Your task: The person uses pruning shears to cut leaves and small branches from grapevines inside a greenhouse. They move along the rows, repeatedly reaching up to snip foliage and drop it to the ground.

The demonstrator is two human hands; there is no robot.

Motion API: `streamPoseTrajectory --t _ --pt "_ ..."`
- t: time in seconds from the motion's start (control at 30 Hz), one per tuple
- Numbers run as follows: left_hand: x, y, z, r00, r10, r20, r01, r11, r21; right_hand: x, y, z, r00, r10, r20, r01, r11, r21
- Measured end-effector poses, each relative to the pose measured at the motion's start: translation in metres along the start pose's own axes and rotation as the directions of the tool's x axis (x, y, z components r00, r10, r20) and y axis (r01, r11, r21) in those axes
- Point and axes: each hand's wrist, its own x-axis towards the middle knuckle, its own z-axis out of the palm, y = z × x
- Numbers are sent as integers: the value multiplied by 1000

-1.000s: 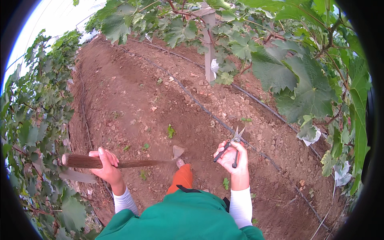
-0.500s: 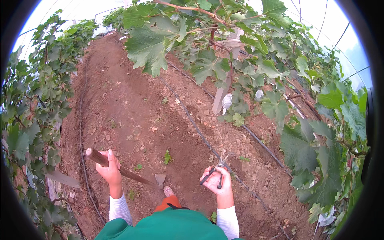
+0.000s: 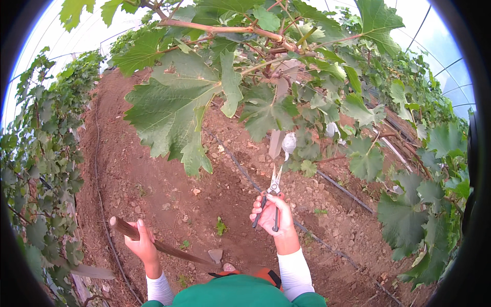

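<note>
My left hand [image 3: 142,247] is closed around the wooden handle of a hoe [image 3: 180,253]. The handle slants down to the right, and its small metal blade [image 3: 216,255] is near my foot. In my right hand [image 3: 276,219] is a pair of pruning shears [image 3: 274,187] with dark handles. Their blades point up and away, slightly parted, with no stem visible between them. Beyond them hang a white bag [image 3: 289,143] and the lower leaves of a grapevine. A large grape leaf [image 3: 176,112] and a reddish-brown cane [image 3: 217,28] are closer to me, at the top.
Vine rows stand at the left [image 3: 41,169] and right [image 3: 409,210]. A wooden post [image 3: 275,144] rises behind the leaves. Black drip hoses [image 3: 240,165] run along the brown soil [image 3: 148,189]. Clear plastic sheeting [image 3: 455,77] arches overhead.
My right hand has moved forward and up with the shears, whose blades now point farther away. The overhanging leaves look larger and nearer. My left hand still grips the hoe, slightly lower in view.
</note>
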Motion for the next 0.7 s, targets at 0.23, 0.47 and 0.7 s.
streamPoseTrajectory --t 0.23,0.47,0.7 --pt "6 -6 22 1000 15 -28 -14 999 34 44 -66 40 982 -55 181 83 985 -151" --pt "-7 1 37 991 68 -114 -57 993 104 113 -82 92 941 101 322 -17 967 -254" --pt "-21 0 34 986 54 -160 -38 994 100 190 -83 135 968 9 252 42 980 -193"
